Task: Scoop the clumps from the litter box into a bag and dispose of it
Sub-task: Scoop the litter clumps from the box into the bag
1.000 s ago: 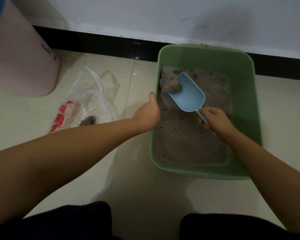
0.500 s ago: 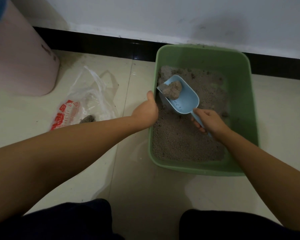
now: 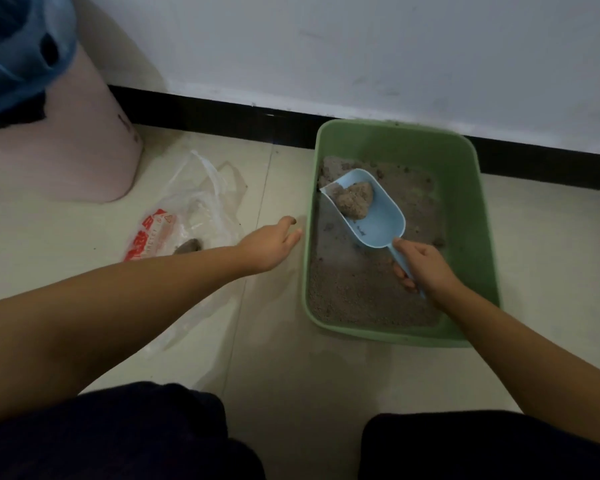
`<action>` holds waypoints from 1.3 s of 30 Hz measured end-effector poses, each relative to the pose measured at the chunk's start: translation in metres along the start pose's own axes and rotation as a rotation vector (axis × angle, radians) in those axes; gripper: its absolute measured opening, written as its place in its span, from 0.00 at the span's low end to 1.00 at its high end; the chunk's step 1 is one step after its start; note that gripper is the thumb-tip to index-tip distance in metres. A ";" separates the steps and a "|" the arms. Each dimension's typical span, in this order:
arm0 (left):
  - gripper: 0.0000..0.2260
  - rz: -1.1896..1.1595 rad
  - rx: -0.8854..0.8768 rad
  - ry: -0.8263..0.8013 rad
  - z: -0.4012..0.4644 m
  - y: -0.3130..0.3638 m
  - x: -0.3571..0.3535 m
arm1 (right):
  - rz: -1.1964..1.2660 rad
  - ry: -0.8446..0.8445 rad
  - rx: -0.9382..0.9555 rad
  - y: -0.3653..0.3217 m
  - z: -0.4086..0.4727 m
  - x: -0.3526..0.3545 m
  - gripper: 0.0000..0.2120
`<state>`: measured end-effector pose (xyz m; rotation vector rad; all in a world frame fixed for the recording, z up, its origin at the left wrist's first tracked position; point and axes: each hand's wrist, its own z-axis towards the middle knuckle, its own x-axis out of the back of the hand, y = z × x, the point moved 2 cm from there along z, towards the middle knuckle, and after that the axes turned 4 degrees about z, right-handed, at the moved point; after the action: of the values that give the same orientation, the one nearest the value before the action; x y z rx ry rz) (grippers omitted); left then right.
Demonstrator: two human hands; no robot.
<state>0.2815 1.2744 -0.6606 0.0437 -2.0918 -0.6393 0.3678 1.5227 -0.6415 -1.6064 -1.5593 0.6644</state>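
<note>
A green litter box (image 3: 465, 209) sits on the floor by the wall, filled with grey litter. My right hand (image 3: 426, 266) grips the handle of a light blue scoop (image 3: 378, 223), which is lifted above the litter with a grey clump (image 3: 354, 199) in its bowl. My left hand (image 3: 271, 247) hovers just left of the box's rim, fingers relaxed, holding nothing. A clear plastic bag (image 3: 187, 216) with red print lies on the floor to the left, with a dark clump (image 3: 187, 246) inside.
A pink bin (image 3: 80, 150) with a blue liner (image 3: 18, 53) stands at the far left. A black skirting (image 3: 222, 116) runs along the white wall behind. My dark-clothed knees (image 3: 118, 434) fill the bottom of the view.
The scoop slid under the clump and lifted it out of the litter. My left hand let go of the box's left rim and now hangs beside it.
</note>
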 end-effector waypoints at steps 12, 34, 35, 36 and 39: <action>0.21 0.316 0.254 0.365 -0.071 -0.129 0.047 | -0.256 -0.134 0.126 -0.064 -0.021 -0.030 0.20; 0.16 -0.173 0.514 0.378 -0.105 -0.223 0.030 | -0.989 -0.561 0.065 -0.124 0.013 -0.238 0.21; 0.17 -0.178 0.517 0.387 -0.106 -0.223 0.030 | -1.033 -0.560 0.079 -0.130 0.013 -0.242 0.21; 0.17 -0.183 0.518 0.398 -0.107 -0.224 0.030 | -1.067 -0.560 0.090 -0.134 0.012 -0.245 0.21; 0.16 -0.213 0.535 0.429 -0.109 -0.224 0.035 | -1.132 -0.563 0.112 -0.138 0.009 -0.246 0.21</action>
<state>0.3002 1.0250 -0.6877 0.6554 -1.7907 -0.1522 0.2546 1.2744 -0.5710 -0.2503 -2.4080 0.5289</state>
